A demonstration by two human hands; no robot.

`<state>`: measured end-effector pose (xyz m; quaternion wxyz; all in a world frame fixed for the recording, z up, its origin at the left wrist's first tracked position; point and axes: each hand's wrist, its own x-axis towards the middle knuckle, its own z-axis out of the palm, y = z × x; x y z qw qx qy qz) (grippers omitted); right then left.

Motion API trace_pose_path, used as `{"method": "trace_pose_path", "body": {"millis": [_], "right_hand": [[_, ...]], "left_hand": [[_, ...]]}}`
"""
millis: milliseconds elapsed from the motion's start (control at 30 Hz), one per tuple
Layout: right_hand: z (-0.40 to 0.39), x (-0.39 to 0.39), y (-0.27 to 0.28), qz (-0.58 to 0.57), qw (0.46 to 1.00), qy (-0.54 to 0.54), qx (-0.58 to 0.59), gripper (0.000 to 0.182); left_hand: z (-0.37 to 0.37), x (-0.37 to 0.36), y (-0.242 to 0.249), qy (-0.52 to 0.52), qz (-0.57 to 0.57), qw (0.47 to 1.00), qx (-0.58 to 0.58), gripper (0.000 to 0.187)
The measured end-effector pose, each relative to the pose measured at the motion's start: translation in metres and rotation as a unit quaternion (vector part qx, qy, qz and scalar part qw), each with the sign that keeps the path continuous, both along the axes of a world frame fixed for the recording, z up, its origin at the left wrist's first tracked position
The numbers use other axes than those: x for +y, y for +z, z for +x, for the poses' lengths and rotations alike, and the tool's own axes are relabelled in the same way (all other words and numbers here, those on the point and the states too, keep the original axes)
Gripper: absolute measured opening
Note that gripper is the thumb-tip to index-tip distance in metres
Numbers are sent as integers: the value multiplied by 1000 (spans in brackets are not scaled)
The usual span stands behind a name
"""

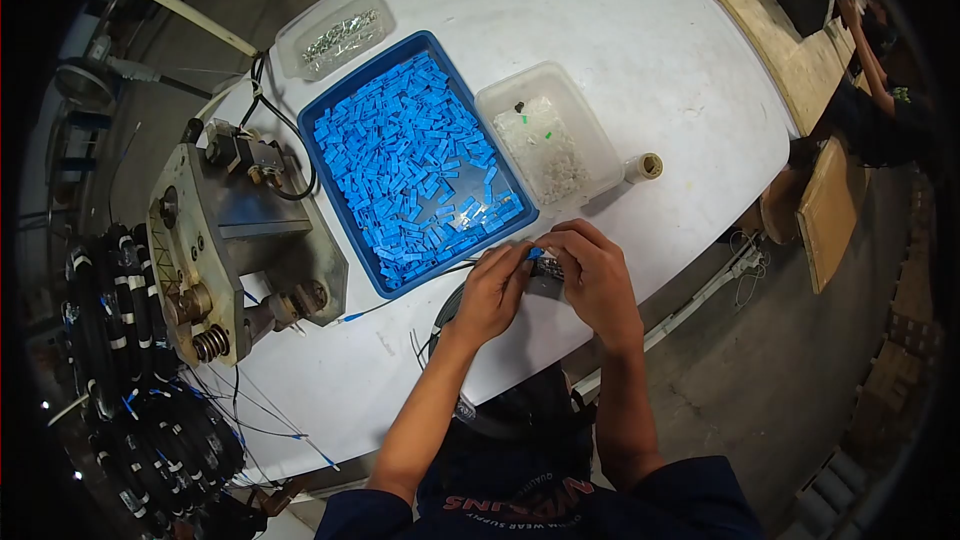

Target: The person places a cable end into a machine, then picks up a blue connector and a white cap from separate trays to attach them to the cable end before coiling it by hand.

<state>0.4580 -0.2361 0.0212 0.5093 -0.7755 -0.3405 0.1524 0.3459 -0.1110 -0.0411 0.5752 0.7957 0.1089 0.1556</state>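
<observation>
Near the table's front edge, my left hand (492, 290) and my right hand (592, 275) meet with their fingers pinched. Between the fingertips shows a small blue connector (535, 253), which my left hand grips. What my right fingertips hold beside it is too small to make out. A black cable (447, 315) loops under and beside my left hand. Just beyond my hands lies a blue tray (520, 195) full of small blue connectors (400, 140).
A clear bin (605, 155) of small pale parts and a roll (645, 167) stand beyond my right hand. Another bin (290, 53) holds metal parts. A metal machine (225, 240) and coiled cables (165, 440) are at left. Another person's arm (873, 70) shows far right.
</observation>
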Motion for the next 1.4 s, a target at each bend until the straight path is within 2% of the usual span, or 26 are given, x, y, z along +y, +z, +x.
{"method": "trace_pose_path", "body": {"millis": [333,433,500,600,700,833,900,1233,1400], "right_hand": [[0,3,-8,38,999,-3,10,25],[-8,5,-13,56,997,-44,28,28],[-20,6,-24,115,975,-90,170,33],[-38,14,-41,155,963,-126,182,38],[-50,23,-43,155,963,-176,131,40],[-49,23,-39,135,962,-172,161,42],[-47,20,-44,125,974,-144,118,38],[-42,16,-46,117,978,-146,94,37],[-37,12,-44,101,983,-113,104,34]], "left_hand": [[-2,1,-1,4,-20,1000,1,29],[-1,2,5,14,-39,999,31,29],[1,4,7,21,-66,997,19,31],[-2,4,-6,21,-78,996,26,33],[-4,3,-9,36,-87,995,35,35],[-2,6,-8,34,-41,998,16,35],[-1,6,-5,34,-14,999,5,35],[-2,4,-12,34,-47,998,20,35],[1,6,-12,32,11,999,-9,35]]}}
